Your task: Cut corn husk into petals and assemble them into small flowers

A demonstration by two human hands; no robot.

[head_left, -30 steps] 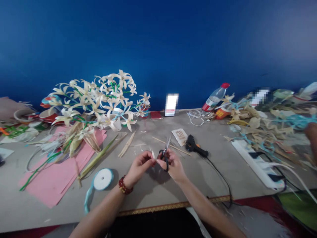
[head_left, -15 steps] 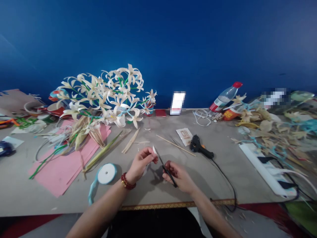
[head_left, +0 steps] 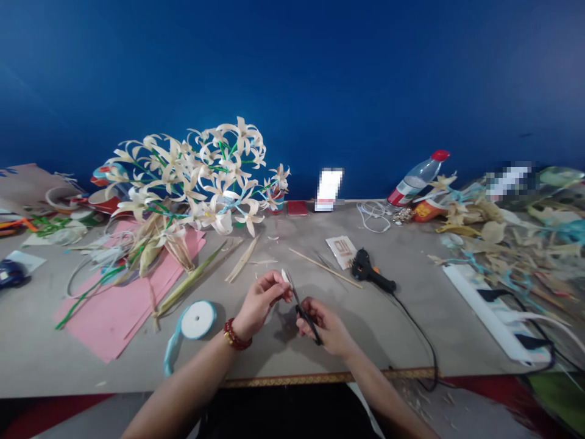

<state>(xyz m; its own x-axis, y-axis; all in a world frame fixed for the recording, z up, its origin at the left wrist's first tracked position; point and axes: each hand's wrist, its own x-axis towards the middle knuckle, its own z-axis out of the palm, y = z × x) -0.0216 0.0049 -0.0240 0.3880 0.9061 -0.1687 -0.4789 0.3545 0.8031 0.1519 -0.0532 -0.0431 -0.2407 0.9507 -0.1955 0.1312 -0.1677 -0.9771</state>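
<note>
Over the middle of the table my left hand (head_left: 265, 299) pinches a small white petal-like piece (head_left: 286, 276) between thumb and fingers. My right hand (head_left: 325, 326) is closed round the black handles of a pair of scissors (head_left: 309, 324). Their blades point up and left, right beside the white piece; whether they touch it I cannot tell. A roll of light-blue ribbon (head_left: 198, 319) lies left of my left wrist, its loose end hanging toward the table edge. Pale flowers on green stems (head_left: 192, 177) stand behind, at the left.
A black glue gun (head_left: 372, 272) with a cord lies right of my hands, near a white packet (head_left: 341, 252) and thin sticks (head_left: 325, 268). Pink paper (head_left: 109, 317) and dried husks spread at left. At right are a white power strip (head_left: 484, 311), a bottle (head_left: 418, 177) and tangled dried material.
My right hand and the scissors have shifted slightly left, closer to the left hand. The left hand stays nearly in place, still pinching the white piece.
</note>
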